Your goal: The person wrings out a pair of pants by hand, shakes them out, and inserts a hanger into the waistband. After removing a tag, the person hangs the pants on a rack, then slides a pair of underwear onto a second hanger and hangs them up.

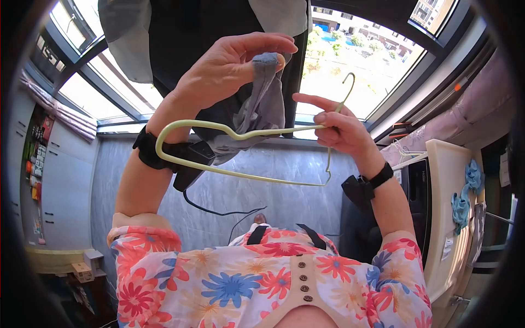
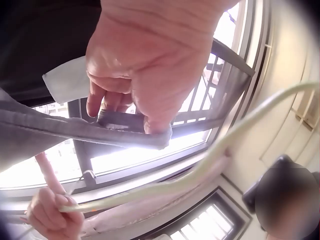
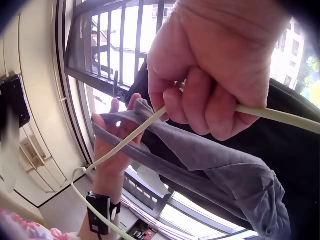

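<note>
My left hand (image 1: 219, 71) holds up a limp grey garment (image 1: 262, 104) by its edge, the cloth draped over the thumb. In the right wrist view, the garment (image 3: 225, 170) hangs in a loop from that hand and spreads behind my right hand. My right hand (image 1: 342, 128) grips a pale green hanger (image 1: 229, 174) near its hook, the index finger pointing out straight. The hanger's rounded far end overlaps my left forearm in the head view. In the left wrist view, its bar (image 2: 200, 170) runs below the garment's edge.
A large dark garment (image 1: 202, 22) with pale panels hangs ahead, before the windows (image 1: 361, 54). Cabinets (image 1: 65, 186) stand at left. At right are spare hangers (image 1: 404, 153), a black appliance (image 1: 418, 191) and blue cloths (image 1: 461, 210). A black cable (image 1: 213, 211) trails from my left wrist.
</note>
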`<state>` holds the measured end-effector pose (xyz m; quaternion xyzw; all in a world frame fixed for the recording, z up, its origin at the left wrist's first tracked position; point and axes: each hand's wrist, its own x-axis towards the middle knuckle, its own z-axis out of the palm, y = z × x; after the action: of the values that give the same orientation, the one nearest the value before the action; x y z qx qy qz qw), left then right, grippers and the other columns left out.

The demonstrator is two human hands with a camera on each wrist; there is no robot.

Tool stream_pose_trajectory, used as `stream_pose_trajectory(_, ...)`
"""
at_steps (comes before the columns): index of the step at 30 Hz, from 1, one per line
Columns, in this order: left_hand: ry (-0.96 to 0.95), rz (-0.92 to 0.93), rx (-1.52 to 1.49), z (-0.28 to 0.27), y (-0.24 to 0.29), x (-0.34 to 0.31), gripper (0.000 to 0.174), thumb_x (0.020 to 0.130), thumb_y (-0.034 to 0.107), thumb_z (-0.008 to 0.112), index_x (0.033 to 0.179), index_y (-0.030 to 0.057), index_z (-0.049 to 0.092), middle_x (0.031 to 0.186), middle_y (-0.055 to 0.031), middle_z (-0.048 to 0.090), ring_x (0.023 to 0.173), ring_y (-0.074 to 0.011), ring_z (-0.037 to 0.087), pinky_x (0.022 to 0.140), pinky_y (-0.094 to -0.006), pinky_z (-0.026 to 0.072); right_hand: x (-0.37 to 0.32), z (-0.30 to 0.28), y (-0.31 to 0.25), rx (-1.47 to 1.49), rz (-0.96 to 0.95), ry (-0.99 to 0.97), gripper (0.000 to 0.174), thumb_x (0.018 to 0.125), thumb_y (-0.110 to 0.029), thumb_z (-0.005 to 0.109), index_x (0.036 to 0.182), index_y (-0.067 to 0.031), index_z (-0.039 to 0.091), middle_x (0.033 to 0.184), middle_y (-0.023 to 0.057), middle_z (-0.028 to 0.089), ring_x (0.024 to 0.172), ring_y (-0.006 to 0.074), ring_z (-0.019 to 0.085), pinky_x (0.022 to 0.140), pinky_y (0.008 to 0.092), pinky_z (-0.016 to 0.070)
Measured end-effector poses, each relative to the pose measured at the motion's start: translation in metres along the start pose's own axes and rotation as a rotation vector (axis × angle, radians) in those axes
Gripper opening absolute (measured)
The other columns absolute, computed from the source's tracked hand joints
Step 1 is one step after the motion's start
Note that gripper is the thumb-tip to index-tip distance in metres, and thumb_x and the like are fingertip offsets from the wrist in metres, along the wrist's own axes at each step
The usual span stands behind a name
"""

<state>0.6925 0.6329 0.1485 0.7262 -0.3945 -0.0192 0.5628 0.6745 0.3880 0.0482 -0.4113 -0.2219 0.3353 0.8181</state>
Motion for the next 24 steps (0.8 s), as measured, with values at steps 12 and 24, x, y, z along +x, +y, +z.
stream_pose_trajectory(12, -0.074, -0.15, -0.181, -0.008, -0.031, -0.03, 0.045, 0.076, 0.039, 0.068, 0.106, 0.0052, 0.063, 0.114, -0.0157, 0.058, 0.107, -0.0235, 0.055, 0.092, -0.0338, 0.0422, 0.036, 0.008, -0.004, -0.159, 0.191, 0.005, 0.047, 0.081, -0.004, 0.05, 0.126, 0.0046, 0.041, 0.055, -0.0054, 0.031, 0.04, 0.0023, 0.026, 0.037, 0.019, 0.0182)
stream_pose_trajectory(24, -0.162, -0.135, -0.34, 0.013, -0.059, -0.027, 0.042, 0.074, 0.03, 0.072, 0.105, 0.0032, 0.061, 0.101, -0.0142, 0.062, 0.081, -0.0173, 0.064, 0.073, -0.0263, 0.0519, 0.023, 0.028, -0.007, -0.344, 0.483, -0.077, 0.011, 0.082, -0.007, 0.053, 0.086, 0.0034, 0.055, 0.047, -0.0033, 0.035, 0.036, 0.0044, 0.03, 0.036, 0.0209, 0.0216)
